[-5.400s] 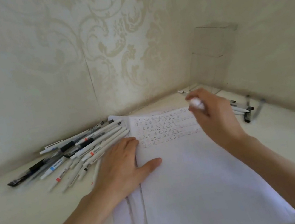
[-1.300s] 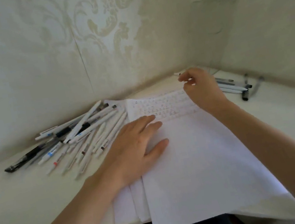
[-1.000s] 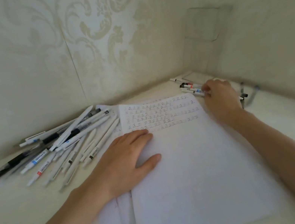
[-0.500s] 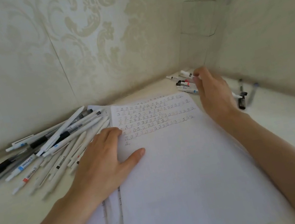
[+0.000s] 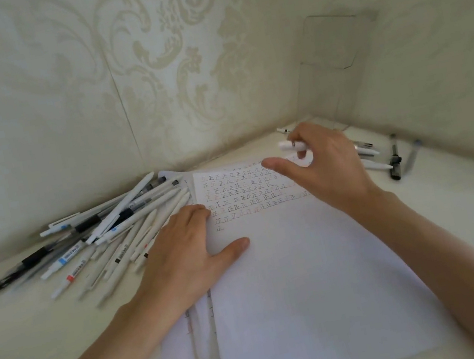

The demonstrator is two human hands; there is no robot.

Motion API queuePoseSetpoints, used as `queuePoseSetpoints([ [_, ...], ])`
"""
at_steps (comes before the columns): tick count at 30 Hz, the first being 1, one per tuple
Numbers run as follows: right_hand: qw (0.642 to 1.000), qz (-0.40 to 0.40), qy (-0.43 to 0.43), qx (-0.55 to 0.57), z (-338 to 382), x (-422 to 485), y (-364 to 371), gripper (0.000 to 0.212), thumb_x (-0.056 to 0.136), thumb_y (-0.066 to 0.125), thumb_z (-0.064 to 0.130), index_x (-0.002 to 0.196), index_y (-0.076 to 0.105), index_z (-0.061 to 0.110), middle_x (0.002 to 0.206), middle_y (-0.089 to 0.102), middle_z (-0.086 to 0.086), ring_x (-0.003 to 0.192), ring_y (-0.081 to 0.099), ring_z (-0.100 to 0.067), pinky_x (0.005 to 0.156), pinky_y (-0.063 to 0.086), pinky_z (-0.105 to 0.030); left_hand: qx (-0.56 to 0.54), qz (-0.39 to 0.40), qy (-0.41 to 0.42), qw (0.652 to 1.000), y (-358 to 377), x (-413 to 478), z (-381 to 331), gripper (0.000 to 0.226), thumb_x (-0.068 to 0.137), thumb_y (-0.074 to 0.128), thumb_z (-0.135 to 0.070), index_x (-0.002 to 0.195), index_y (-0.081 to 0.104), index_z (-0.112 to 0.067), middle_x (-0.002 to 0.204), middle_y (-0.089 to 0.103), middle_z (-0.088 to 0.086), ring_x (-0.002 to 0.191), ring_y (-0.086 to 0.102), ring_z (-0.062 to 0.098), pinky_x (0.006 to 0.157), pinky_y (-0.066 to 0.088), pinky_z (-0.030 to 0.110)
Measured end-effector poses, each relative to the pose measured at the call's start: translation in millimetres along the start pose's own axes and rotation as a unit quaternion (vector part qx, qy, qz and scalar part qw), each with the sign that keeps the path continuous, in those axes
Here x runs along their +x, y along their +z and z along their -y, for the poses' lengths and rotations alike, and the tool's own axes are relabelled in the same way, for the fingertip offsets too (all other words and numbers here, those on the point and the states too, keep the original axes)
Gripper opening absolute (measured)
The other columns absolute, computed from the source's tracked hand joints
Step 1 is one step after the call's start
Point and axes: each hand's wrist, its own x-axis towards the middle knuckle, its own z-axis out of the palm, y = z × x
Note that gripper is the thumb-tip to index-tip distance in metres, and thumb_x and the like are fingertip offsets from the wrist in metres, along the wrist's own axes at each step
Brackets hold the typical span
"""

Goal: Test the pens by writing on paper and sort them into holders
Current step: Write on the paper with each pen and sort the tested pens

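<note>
Your left hand [image 5: 185,251] lies flat on the left edge of the white sheet of paper [image 5: 297,295], fingers straight and released. That press probably keeps the sheet from sliding under a nib. Your right hand [image 5: 329,169] hovers over the sheet's far right corner, fingers curled around a slim white plastic pen [image 5: 291,145], thumb spread clear. The pen is blurred, so you likely need to settle it into a writing grip. The rows of small black and red marks end in a lone mark [image 5: 220,228] just beyond your left fingertips, the natural next spot. The fanned heap of white and black pens [image 5: 106,234] lies left of the sheet, and a smaller cluster of pens [image 5: 377,157] lies far right. That split suggests untested and tested. A faint clear plastic holder [image 5: 332,45] stands in the far corner.
</note>
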Motion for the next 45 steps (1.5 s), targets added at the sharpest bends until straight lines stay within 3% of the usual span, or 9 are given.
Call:
queuePoseSetpoints([
  [3,0.991,-0.015,0.054,0.119,19.8,2.2,-8.1,0.015,0.092,0.058,0.024,0.097,0.061,0.011,0.076,0.055,0.006,0.058,0.046,-0.003,0.056,0.036,-0.018,0.001,-0.005,0.001,1.0,-0.8,-0.8,-1.0,0.078,0.074,0.046,-0.074,0.127,0.044,-0.018,0.129,0.043,-0.008,0.119,0.04,0.011,0.089,0.03,0.022],
  [6,0.929,-0.021,0.188,0.317,45.6,4.5,-7.8,0.022,0.092,0.039,0.019,0.091,0.06,0.012,0.074,0.062,-0.007,0.058,0.054,-0.012,0.058,0.047,-0.034,0.001,0.003,-0.005,1.0,-1.3,-0.1,-1.4,0.074,0.075,0.046,-0.072,0.125,0.043,-0.019,0.128,0.043,-0.008,0.118,0.04,0.011,0.09,0.031,0.023],
  [8,0.927,0.019,0.226,0.3,57.0,4.7,0.0,0.032,0.093,0.037,0.026,0.083,0.062,0.008,0.066,0.064,-0.009,0.058,0.055,-0.015,0.059,0.047,-0.036,-0.002,0.007,-0.012,1.0,-0.8,0.3,-1.8,0.073,0.076,0.048,-0.07,0.129,0.041,-0.019,0.131,0.04,-0.009,0.121,0.038,0.011,0.093,0.029,0.022],
  [12,0.906,0.106,0.261,0.316,70.9,-1.7,23.4,0.051,0.094,0.046,0.048,0.078,0.066,0.004,0.06,0.068,-0.01,0.051,0.061,-0.017,0.05,0.045,-0.023,0.007,0.003,-0.013,1.0,-0.3,0.8,-0.4,0.076,0.074,0.044,-0.073,0.125,0.044,-0.017,0.129,0.044,-0.006,0.118,0.041,0.013,0.091,0.031,0.023],
  [15,0.907,0.117,0.256,0.312,69.8,-10.2,36.3,0.027,0.084,0.068,0.034,0.076,0.058,0.009,0.058,0.064,-0.003,0.052,0.058,-0.006,0.053,0.045,-0.02,0.011,0.002,-0.011,1.0,-0.4,1.3,-0.1,0.077,0.073,0.043,-0.073,0.124,0.045,-0.016,0.127,0.046,-0.004,0.116,0.043,0.013,0.09,0.032,0.024],
  [19,0.899,0.143,0.283,0.302,64.6,-18.4,46.6,0.025,0.076,0.062,0.011,0.063,0.042,0.016,0.047,0.048,0.009,0.044,0.041,-0.003,0.051,0.033,-0.023,0.02,0.001,-0.016,1.0,-1.3,1.5,-0.4,0.083,0.068,0.037,-0.078,0.121,0.047,-0.015,0.125,0.048,-0.003,0.115,0.045,0.015,0.087,0.034,0.026],
  [23,0.919,0.13,0.259,0.266,67.4,-20.8,49.6,0.036,0.073,0.06,0.008,0.057,0.03,0.019,0.048,0.03,0.01,0.045,0.028,-0.004,0.043,0.024,-0.016,0.019,0.0,-0.018,1.0,-1.2,0.4,-0.8,0.078,0.072,0.045,-0.073,0.121,0.048,-0.013,0.126,0.048,0.0,0.114,0.046,0.017,0.087,0.035,0.027],
  [32,0.931,0.133,0.234,0.245,69.8,-22.8,53.1,0.035,0.076,0.058,0.007,0.059,0.029,0.016,0.054,0.029,0.005,0.055,0.035,-0.009,0.041,0.024,-0.017,0.019,0.006,-0.004,1.0,-0.5,-0.6,1.2,0.071,0.078,0.047,-0.068,0.123,0.047,-0.013,0.131,0.044,-0.002,0.118,0.042,0.016,0.087,0.031,0.026],
  [45,0.925,0.137,0.245,0.256,69.2,-22.9,51.4,0.034,0.076,0.057,0.007,0.06,0.029,0.016,0.053,0.027,0.005,0.043,0.027,-0.005,0.039,0.022,-0.014,0.02,0.009,-0.005,1.0,-0.9,-1.5,0.6,0.071,0.078,0.046,-0.067,0.123,0.048,-0.013,0.13,0.046,-0.001,0.118,0.043,0.017,0.09,0.033,0.028],
])
